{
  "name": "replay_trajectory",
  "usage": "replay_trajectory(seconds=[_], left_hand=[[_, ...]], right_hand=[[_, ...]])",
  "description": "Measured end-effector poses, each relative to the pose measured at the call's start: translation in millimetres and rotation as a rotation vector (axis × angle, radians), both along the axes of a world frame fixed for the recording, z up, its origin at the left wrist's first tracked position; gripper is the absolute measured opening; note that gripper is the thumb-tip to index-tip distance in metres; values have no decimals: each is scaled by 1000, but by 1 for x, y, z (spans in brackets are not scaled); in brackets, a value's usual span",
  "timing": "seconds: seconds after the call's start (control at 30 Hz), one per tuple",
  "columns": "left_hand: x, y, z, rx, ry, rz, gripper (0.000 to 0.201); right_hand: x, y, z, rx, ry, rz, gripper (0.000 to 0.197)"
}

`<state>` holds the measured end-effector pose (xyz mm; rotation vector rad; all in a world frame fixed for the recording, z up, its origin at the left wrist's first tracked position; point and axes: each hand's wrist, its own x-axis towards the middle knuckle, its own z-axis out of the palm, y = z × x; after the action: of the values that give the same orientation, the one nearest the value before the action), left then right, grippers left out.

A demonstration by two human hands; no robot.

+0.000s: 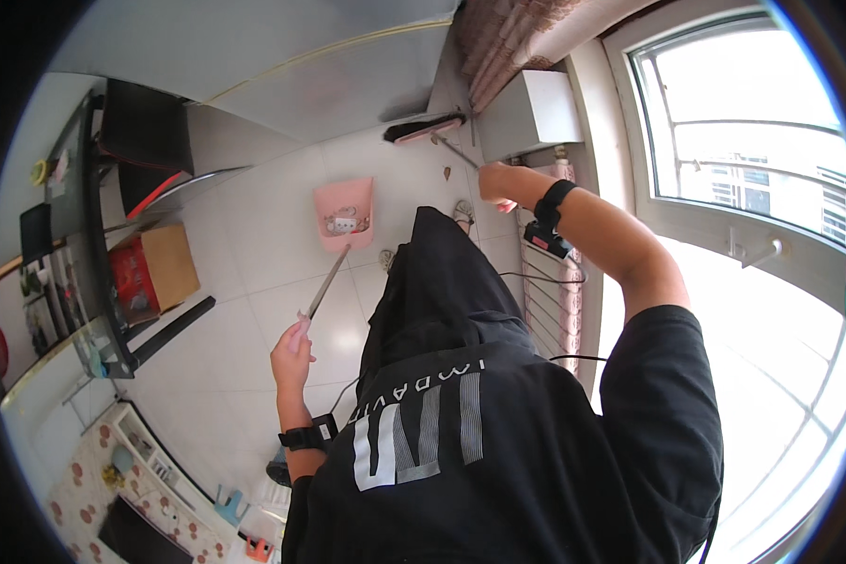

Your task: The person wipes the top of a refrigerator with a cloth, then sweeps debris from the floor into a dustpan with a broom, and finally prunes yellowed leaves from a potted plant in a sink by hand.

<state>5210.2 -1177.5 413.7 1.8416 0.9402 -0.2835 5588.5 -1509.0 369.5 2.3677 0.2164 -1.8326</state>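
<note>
My left hand (293, 355) is closed around the pink-ended handle of a long-handled dustpan (363, 202). The pink pan rests on the tiled floor ahead of me, with some litter (346, 224) in it that is too small to name. Out to the right, my right hand (495, 184) grips the grey stick of a broom (453, 148). The broom's pink head with dark bristles (414, 131) lies at the far edge of the floor, beside the large grey panel. A small brown scrap (446, 173) lies on the tiles between broom and dustpan.
At the right, a white box-shaped cabinet (533, 113) and a radiator (550, 301) stand below the window (733, 113). A large grey panel (338, 80) bounds the far side. Leftward are a black shelf unit (85, 207) and an open cardboard box (171, 266). Cables hang near my right side.
</note>
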Motion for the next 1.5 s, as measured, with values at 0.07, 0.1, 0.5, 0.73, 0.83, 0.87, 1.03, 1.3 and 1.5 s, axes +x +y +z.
replay_trajectory(seconds=[0.07, 0.1, 0.5, 0.73, 0.83, 0.87, 1.03, 1.3, 1.5], left_hand=[[-4, 2, -2, 70, 72, -62, 31], [-7, 3, -4, 66, 66, -75, 31], [-37, 19, -24, -19, -12, -98, 33], [-46, -5, -17, 23, 41, -90, 35], [-62, -8, -4, 62, 96, -83, 35], [-63, -10, -3, 65, 103, -68, 34], [-62, -35, -6, 44, 68, -77, 32], [-46, -52, 0, 78, 65, -145, 32], [-46, -57, 2, 58, 74, -64, 32]], right_hand=[[-22, -16, -14, 86, 31, -212, 15], [-34, -28, -17, 121, 37, -284, 17], [-107, -147, 55, 350, -442, -175, 36], [-7, -211, -57, 228, -604, 156, 44], [20, -239, -73, 377, -640, 117, 37], [26, -255, -88, 380, -643, 111, 37], [5, -295, -132, 348, -213, -86, 29], [-118, -301, -27, 499, -108, -905, 25], [-148, -310, 10, 568, -509, -427, 41]])
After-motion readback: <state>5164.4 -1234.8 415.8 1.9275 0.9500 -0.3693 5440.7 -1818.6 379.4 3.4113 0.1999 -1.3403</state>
